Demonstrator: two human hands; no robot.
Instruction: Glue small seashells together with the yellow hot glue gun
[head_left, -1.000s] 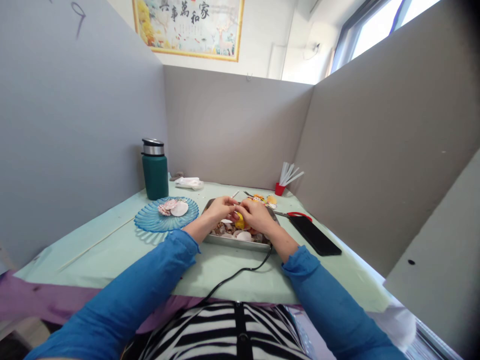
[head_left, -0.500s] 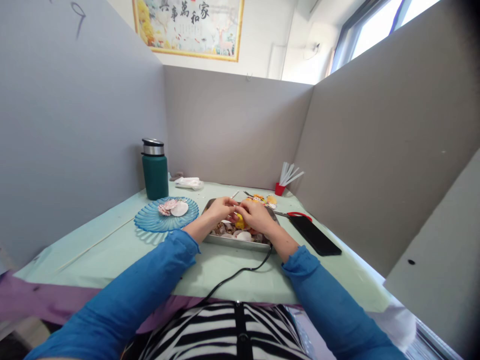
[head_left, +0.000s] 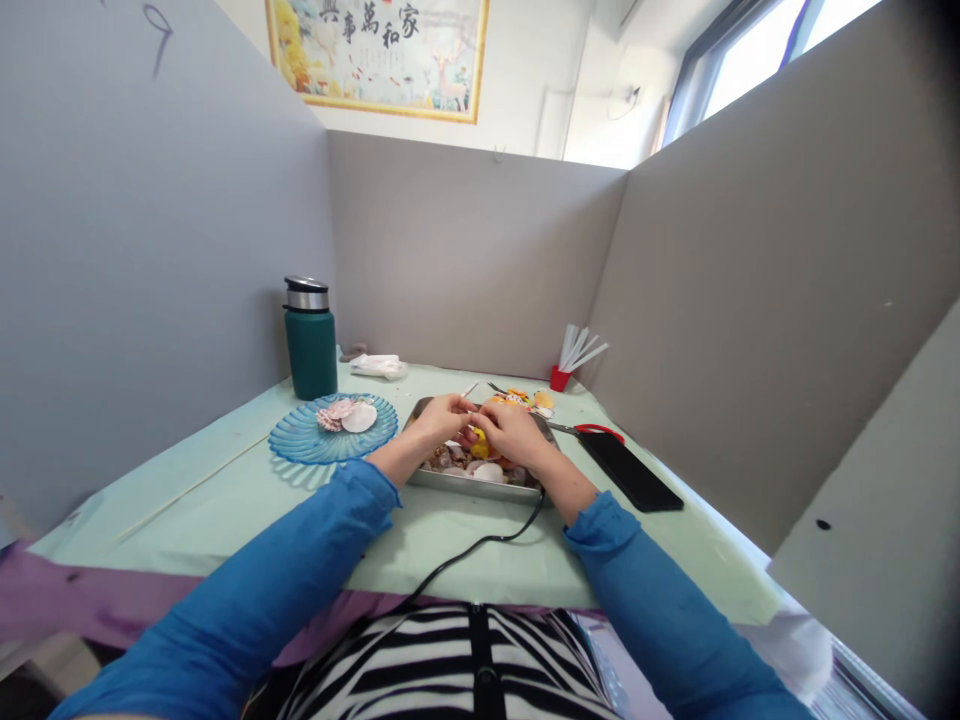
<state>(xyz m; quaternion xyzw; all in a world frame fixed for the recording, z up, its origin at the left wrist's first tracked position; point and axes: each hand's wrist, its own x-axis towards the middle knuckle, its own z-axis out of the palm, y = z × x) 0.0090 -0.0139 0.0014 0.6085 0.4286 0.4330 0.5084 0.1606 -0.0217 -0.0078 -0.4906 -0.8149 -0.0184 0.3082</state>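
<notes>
Over a metal tray (head_left: 471,487) of shells and stones, my two hands meet with their fingertips together. My left hand (head_left: 444,418) has curled fingers, and my right hand (head_left: 513,432) bends in from the other side. Whatever lies between the fingertips is too small or hidden to name. Just under the fingers a yellow piece (head_left: 480,444) shows in the tray. White shells (head_left: 489,473) lie along the near side of the tray. A thin white stick (head_left: 470,389) points up just beyond the left fingertips.
A blue glass plate (head_left: 289,440) with shells (head_left: 358,417) is on the left, a green bottle (head_left: 310,345) behind it. On the right lie red-handled scissors (head_left: 600,432) and a black phone (head_left: 634,472). A red cup (head_left: 560,378) holds white sticks. A black cable (head_left: 480,542) crosses the front. Grey partitions surround the table.
</notes>
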